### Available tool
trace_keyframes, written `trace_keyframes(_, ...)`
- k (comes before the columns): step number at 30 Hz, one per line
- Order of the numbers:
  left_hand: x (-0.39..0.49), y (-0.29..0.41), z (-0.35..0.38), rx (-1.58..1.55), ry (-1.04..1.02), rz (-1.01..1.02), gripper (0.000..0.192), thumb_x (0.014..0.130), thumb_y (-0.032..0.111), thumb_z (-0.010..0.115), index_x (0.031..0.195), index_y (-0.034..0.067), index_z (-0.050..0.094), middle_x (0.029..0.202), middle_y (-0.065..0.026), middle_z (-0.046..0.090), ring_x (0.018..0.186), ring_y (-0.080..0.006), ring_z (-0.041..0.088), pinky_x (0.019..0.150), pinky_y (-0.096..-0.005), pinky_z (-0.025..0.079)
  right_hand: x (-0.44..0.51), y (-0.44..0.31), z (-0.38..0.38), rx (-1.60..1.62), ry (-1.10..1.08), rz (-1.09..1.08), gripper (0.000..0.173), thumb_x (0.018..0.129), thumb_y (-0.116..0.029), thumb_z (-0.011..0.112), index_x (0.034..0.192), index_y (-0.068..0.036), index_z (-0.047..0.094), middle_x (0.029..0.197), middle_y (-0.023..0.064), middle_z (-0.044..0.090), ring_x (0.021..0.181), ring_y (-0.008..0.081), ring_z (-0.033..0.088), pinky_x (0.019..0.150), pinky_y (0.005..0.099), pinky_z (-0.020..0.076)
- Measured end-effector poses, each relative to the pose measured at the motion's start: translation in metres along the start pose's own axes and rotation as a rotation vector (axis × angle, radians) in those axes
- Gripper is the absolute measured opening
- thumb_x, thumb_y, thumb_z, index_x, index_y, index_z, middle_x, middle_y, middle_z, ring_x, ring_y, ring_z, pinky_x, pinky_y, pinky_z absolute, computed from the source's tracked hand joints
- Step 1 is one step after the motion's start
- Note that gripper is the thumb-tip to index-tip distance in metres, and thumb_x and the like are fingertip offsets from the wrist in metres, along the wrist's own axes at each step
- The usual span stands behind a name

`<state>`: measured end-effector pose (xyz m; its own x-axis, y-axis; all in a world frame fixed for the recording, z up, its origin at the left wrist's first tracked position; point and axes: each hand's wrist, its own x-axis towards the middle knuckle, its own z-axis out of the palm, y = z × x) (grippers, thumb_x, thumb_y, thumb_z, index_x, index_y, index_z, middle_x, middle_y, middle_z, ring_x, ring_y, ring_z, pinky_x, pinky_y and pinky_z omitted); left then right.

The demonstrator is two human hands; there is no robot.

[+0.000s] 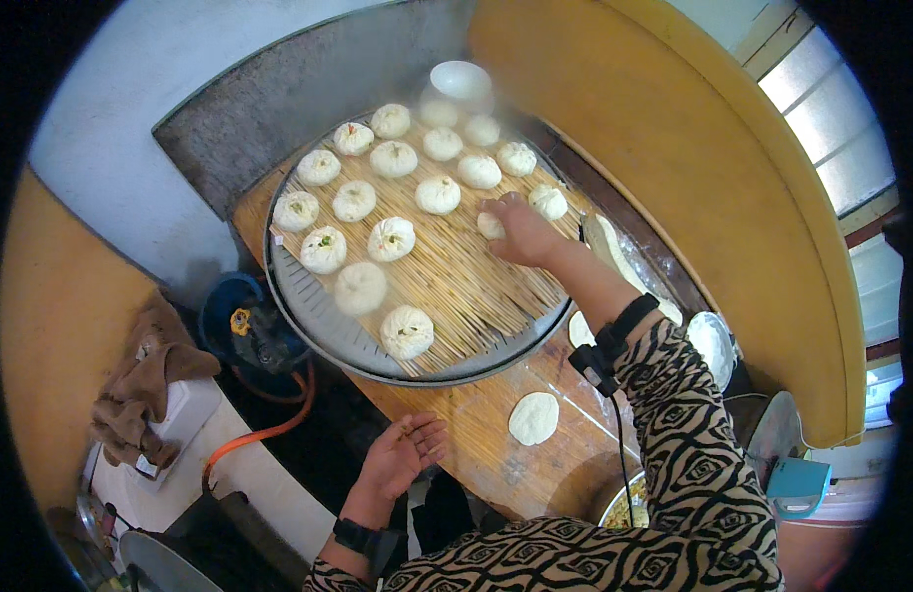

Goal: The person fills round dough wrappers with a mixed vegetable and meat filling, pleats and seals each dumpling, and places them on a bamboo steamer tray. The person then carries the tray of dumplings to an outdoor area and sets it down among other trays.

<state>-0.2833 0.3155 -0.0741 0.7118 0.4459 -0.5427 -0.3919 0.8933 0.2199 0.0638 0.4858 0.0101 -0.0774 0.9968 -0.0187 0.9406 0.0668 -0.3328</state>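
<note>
My right hand reaches over the round metal steamer tray, its fingers around a pleated dough bun at the right part of the reed mat. Several other filled buns, such as one bun near the front rim, sit spaced over the mat. Just below the tray my left hand hangs palm up with fingers apart, holding nothing. A flat dough round lies on the wooden board; another dough round shows partly behind my right forearm.
At the mat's far side stands a white bowl in steam. Strips of dough and a floury bowl lie right of the tray. A bowl of filling is partly under my sleeve. A gas cylinder with an orange hose stands left.
</note>
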Motion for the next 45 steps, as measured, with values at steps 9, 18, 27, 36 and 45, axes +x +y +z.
trace_keyframes(9, 0.006, -0.003, -0.001, 0.098, 0.035, 0.019, 0.043, 0.097, 0.037, 0.046, 0.124, 0.003, 0.053, 0.118, -0.0117, 0.061, 0.105, -0.0240, 0.060, 0.095, -0.0423, 0.046, -0.004, -0.001, -0.003, 0.003, 0.040, -0.035, 0.061, 0.070, -0.018, 0.072, 0.126, -0.011, 0.051, 0.115, 0.0218, 0.052, 0.107, 0.0383, 0.053, 0.091, 0.0447, 0.0454)
trace_keyframes(18, 0.003, -0.003, -0.002, 0.122, 0.053, 0.027, 0.041, 0.098, 0.034, 0.044, 0.123, 0.002, 0.054, 0.118, -0.0120, 0.061, 0.104, -0.0238, 0.060, 0.094, -0.0420, 0.047, -0.009, -0.001, -0.006, 0.016, 0.081, -0.006, 0.057, 0.068, -0.016, 0.071, 0.122, -0.009, 0.053, 0.110, 0.0212, 0.053, 0.103, 0.0374, 0.055, 0.088, 0.0432, 0.0474)
trace_keyframes(27, 0.004, -0.007, -0.004, 0.118, 0.082, 0.016, 0.039, 0.098, 0.033, 0.044, 0.122, 0.003, 0.054, 0.116, -0.0115, 0.061, 0.105, -0.0226, 0.059, 0.092, -0.0380, 0.047, -0.002, -0.003, -0.011, 0.012, 0.023, 0.064, 0.064, 0.065, -0.022, 0.076, 0.124, -0.007, 0.055, 0.115, 0.0233, 0.058, 0.109, 0.0391, 0.053, 0.097, 0.0436, 0.0422)
trace_keyframes(36, 0.005, -0.026, 0.003, 0.239, 0.051, -0.049, 0.040, 0.096, 0.032, 0.047, 0.123, 0.003, 0.053, 0.119, -0.0117, 0.060, 0.104, -0.0224, 0.060, 0.093, -0.0391, 0.047, -0.172, 0.049, -0.060, 0.400, 0.238, 0.287, 0.056, 0.067, -0.025, 0.077, 0.116, -0.004, 0.062, 0.107, 0.0165, 0.065, 0.098, 0.0266, 0.062, 0.089, 0.0361, 0.0470)
trace_keyframes(45, 0.012, -0.069, 0.031, 0.275, -0.130, -0.107, 0.042, 0.097, 0.031, 0.044, 0.126, 0.001, 0.049, 0.120, -0.0139, 0.057, 0.106, -0.0234, 0.058, 0.096, -0.0411, 0.046, -0.320, 0.071, 0.056, 0.300, 0.034, 0.597, 0.054, 0.062, -0.019, 0.079, 0.112, -0.004, 0.062, 0.108, 0.0205, 0.064, 0.100, 0.0349, 0.061, 0.090, 0.0396, 0.0471)
